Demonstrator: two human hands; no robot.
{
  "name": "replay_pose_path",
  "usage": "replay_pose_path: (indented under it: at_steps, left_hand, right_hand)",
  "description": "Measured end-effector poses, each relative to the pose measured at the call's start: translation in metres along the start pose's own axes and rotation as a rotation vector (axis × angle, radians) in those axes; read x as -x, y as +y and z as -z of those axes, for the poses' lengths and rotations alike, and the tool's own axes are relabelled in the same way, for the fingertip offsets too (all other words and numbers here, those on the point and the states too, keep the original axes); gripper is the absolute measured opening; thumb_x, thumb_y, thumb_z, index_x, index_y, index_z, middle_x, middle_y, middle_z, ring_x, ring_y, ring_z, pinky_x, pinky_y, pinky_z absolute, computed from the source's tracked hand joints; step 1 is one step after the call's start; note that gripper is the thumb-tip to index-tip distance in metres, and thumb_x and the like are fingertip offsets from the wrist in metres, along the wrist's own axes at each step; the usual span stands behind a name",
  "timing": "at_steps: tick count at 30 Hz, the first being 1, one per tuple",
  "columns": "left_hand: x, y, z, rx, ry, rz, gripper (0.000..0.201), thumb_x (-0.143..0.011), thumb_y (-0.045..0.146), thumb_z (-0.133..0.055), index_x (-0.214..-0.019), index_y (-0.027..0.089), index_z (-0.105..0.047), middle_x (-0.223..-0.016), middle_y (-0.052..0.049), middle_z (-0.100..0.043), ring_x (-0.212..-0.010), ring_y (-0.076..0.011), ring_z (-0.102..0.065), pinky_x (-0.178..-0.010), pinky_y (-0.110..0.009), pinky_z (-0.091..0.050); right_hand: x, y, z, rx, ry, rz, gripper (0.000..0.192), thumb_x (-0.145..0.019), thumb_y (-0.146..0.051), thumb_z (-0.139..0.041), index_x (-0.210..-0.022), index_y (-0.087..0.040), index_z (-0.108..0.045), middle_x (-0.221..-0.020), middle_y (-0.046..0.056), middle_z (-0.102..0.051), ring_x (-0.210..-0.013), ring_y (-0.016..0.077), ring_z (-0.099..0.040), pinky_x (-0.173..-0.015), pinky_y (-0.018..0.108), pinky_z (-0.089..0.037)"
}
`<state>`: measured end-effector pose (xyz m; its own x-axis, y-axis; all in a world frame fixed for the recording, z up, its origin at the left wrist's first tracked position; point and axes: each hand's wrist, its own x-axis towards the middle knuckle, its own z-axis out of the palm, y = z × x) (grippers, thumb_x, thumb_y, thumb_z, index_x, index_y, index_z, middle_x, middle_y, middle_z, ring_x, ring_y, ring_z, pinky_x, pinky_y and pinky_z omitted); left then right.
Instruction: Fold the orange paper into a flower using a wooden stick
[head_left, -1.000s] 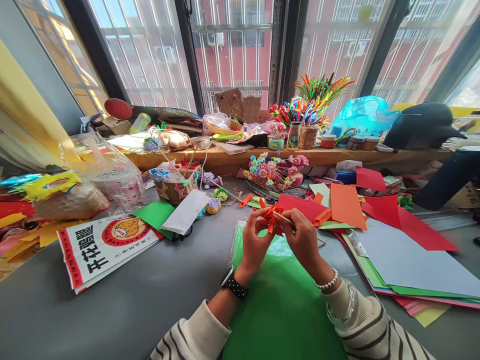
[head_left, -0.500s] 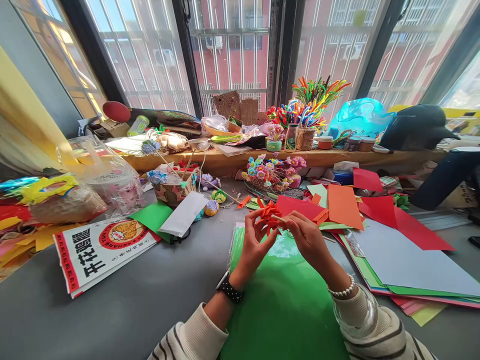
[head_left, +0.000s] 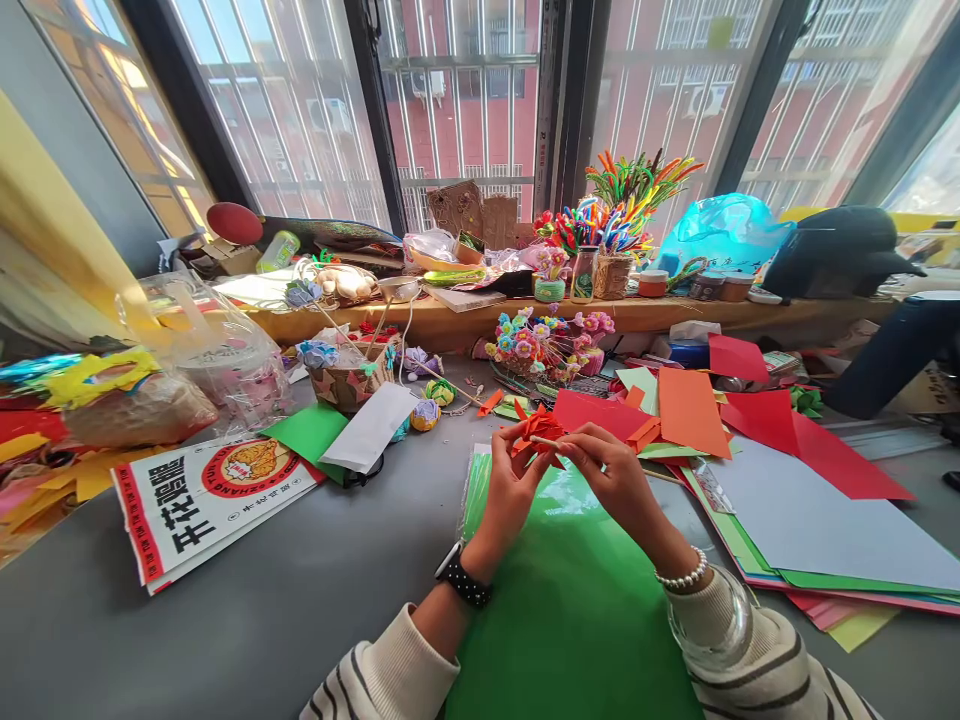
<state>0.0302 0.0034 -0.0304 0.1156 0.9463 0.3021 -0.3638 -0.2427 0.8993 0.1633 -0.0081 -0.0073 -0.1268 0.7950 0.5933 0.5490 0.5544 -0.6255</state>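
Just above the middle of the frame the person's two hands meet over the grey table (head_left: 247,620). The left hand (head_left: 510,490) pinches a small folded orange-red paper flower (head_left: 537,432) between thumb and fingertips. The right hand (head_left: 615,480) is closed on a thin wooden stick (head_left: 546,441), whose tip runs leftward into the paper piece; the stick's far end shows just beyond the right hand. Both hands are clamped, held up clear of the table, close together with only the paper piece between them.

Beneath them, at lower centre, lies a glossy green sheet (head_left: 562,610) in a clear sleeve. To the right of the frame spreads a fan of loose coloured paper: an orange sheet (head_left: 690,410), red sheets (head_left: 817,450) and a large pale grey sheet (head_left: 825,520). At lower left sits a printed packet (head_left: 202,495) with a red border, with a white envelope (head_left: 371,425) lying beyond it. Toward the upper centre stand a small bouquet of paper flowers (head_left: 547,345) and, behind it on the wooden ledge, a bundle of bright pipe cleaners (head_left: 622,205).

As I judge it, the work wants a light left-hand pinch near the flower's centre so the folds do not crush, while the right hand keeps the stick straight and in line with the middle of the piece. A grip on the stick close to the paper should steady it; a slant could tear the paper or leave the head lopsided.
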Motion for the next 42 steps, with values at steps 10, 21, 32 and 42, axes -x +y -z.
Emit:
replay_pose_path:
  at_steps: [10,21,32,42]
  left_hand:
    - [0.002,-0.001,-0.003,-0.066,-0.022,0.028,0.033,-0.074,0.026,-0.057,-0.101,0.019,-0.038,-0.110,-0.010,-0.056,-0.099,-0.0192,-0.057,-0.079,-0.032,-0.048]
    - [-0.003,0.023,0.021,-0.943,-0.001,-0.614,0.019,-0.076,0.022,-0.055,-0.093,0.025,-0.062,-0.089,-0.003,-0.062,-0.090,-0.0180,-0.052,-0.083,-0.033,-0.040]
    - [-0.009,0.023,0.025,-1.163,-0.156,-0.699,0.012,-0.079,0.022,-0.052,-0.085,0.020,-0.062,-0.078,-0.003,-0.063,-0.079,-0.0169,-0.051,-0.074,-0.030,-0.042]
    - [-0.010,0.037,0.027,-1.160,-0.293,-0.525,0.018,-0.081,0.027,-0.048,-0.085,0.019,-0.063,-0.083,-0.005,-0.062,-0.084,-0.0173,-0.050,-0.078,-0.031,-0.041]
  right_hand:
    - [0.002,-0.001,0.000,0.097,0.119,0.042,0.021,-0.082,-0.033,-0.049,-0.079,-0.021,-0.066,-0.072,0.004,-0.062,-0.068,0.0171,-0.054,-0.063,0.029,-0.044]
    - [0.006,-0.001,0.003,0.357,0.140,0.230,0.016,-0.083,-0.026,-0.049,-0.086,-0.022,-0.065,-0.075,0.003,-0.064,-0.070,0.0169,-0.051,-0.066,0.029,-0.041]
    - [0.008,-0.001,-0.001,0.401,0.124,0.332,0.018,-0.085,-0.023,-0.048,-0.085,-0.018,-0.065,-0.073,0.004,-0.063,-0.067,0.0147,-0.052,-0.063,0.025,-0.041]
    - [0.009,0.000,-0.001,0.362,0.074,0.329,0.017,-0.084,-0.022,-0.049,-0.085,-0.017,-0.065,-0.072,0.004,-0.062,-0.066,0.0152,-0.051,-0.061,0.026,-0.041]
